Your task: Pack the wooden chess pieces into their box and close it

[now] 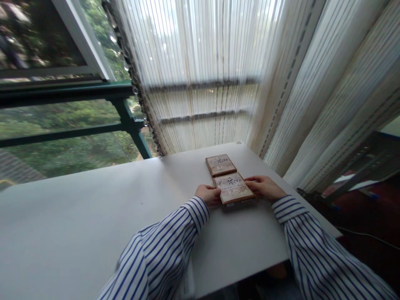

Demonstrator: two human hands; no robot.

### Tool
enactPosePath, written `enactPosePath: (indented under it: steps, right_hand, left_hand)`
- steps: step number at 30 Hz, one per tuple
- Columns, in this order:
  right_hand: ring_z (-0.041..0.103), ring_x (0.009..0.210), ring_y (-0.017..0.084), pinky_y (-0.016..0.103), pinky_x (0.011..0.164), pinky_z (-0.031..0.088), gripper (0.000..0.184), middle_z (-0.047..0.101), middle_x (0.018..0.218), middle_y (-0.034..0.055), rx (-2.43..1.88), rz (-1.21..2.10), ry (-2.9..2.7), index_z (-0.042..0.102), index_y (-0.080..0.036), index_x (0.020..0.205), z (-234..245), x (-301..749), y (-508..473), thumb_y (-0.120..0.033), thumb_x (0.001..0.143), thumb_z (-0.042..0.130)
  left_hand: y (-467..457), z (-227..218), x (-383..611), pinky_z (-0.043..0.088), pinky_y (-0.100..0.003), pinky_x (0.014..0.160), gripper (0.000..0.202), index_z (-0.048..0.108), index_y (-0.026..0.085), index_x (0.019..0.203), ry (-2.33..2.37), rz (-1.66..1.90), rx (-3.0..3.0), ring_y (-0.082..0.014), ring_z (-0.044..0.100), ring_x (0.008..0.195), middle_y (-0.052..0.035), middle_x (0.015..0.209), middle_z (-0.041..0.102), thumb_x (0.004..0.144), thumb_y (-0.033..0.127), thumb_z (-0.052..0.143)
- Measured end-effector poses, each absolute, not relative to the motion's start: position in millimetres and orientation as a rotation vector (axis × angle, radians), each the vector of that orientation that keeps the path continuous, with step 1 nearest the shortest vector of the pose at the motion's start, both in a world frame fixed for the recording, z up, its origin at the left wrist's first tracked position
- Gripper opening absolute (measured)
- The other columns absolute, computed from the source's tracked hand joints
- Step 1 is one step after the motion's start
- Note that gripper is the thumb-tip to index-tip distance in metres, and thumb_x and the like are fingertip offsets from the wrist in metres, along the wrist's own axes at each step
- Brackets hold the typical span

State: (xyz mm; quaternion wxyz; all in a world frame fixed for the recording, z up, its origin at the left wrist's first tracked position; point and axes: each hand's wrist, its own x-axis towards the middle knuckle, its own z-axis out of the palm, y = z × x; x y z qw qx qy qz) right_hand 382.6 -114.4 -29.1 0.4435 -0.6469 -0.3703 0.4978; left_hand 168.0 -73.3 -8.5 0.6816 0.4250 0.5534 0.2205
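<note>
Two flat square boxes with printed beige lids lie on a white table (93, 216), one behind the other. The near box (233, 188) sits between my hands. My left hand (208, 195) grips its left edge with curled fingers. My right hand (264, 186) holds its right edge, fingers bent over the rim. The far box (220, 164) lies untouched just beyond, close to the near one. Both my arms wear blue-and-white striped sleeves.
Sheer striped curtains (218, 75) hang behind the table's far edge and along the right. An open window with a green railing (125, 116) is at the left, trees outside. A dark chair or stand (368, 166) stands at the right beyond the table edge.
</note>
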Motion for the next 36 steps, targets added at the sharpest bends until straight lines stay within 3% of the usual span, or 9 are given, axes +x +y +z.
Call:
enactPosePath:
  steps: [11,19,24,28,30,36]
  right_hand:
    - [0.062,0.058,0.014,0.02,0.042,0.047,0.02,0.069,0.074,0.0059,-1.704,1.207,-0.975,0.059,-0.013,0.089,-28,384,-112,-0.022,0.072,0.06]
    - [0.061,0.057,0.014,0.019,0.039,0.043,0.02,0.068,0.075,0.0073,-1.76,1.188,-0.974,0.06,-0.011,0.089,-22,381,-111,-0.021,0.072,0.059]
    - [0.059,0.051,0.012,0.018,0.036,0.04,0.021,0.067,0.069,0.0062,-1.795,1.163,-1.003,0.06,-0.01,0.089,-23,380,-110,-0.022,0.071,0.06]
    - [0.056,0.048,0.011,0.018,0.035,0.038,0.022,0.066,0.068,0.0062,-1.831,1.1,-1.071,0.06,-0.01,0.089,-24,381,-109,-0.023,0.071,0.059]
    - [0.057,0.048,0.011,0.018,0.036,0.039,0.023,0.066,0.068,0.0061,-1.847,1.074,-1.091,0.06,-0.01,0.089,-25,382,-108,-0.023,0.071,0.059]
    - [0.059,0.055,0.013,0.019,0.043,0.044,0.021,0.067,0.07,0.0051,-1.874,0.994,-1.196,0.062,-0.011,0.087,-26,380,-108,-0.023,0.071,0.056]
  left_hand:
    - [-70,-8,170,0.051,-0.024,0.051,0.01,0.058,0.003,0.082,1.273,0.454,1.043,-0.0129,0.059,0.048,-0.0067,0.057,0.061,0.075,0.01,0.059]
    - [-65,-15,171,0.052,-0.027,0.056,0.012,0.062,0.006,0.076,1.359,0.381,1.296,-0.0162,0.062,0.058,-0.0083,0.063,0.064,0.071,0.017,0.063]
    - [-68,-16,166,0.048,-0.034,0.077,0.045,0.056,0.01,0.107,1.439,0.435,1.542,-0.0222,0.063,0.083,-0.0128,0.092,0.064,0.066,0.026,0.066]
    - [-80,-9,164,0.035,-0.033,0.096,0.053,0.051,0.014,0.118,1.294,0.603,2.232,-0.0244,0.049,0.11,-0.0142,0.124,0.047,0.069,0.03,0.062]
    - [-84,-8,164,0.033,-0.034,0.098,0.05,0.055,0.014,0.113,1.192,0.526,2.435,-0.0271,0.043,0.115,-0.0147,0.127,0.044,0.07,0.039,0.059]
    - [-84,-13,166,0.038,-0.034,0.092,0.047,0.059,0.016,0.104,1.138,0.348,2.595,-0.025,0.05,0.104,-0.0112,0.114,0.05,0.073,0.051,0.051]
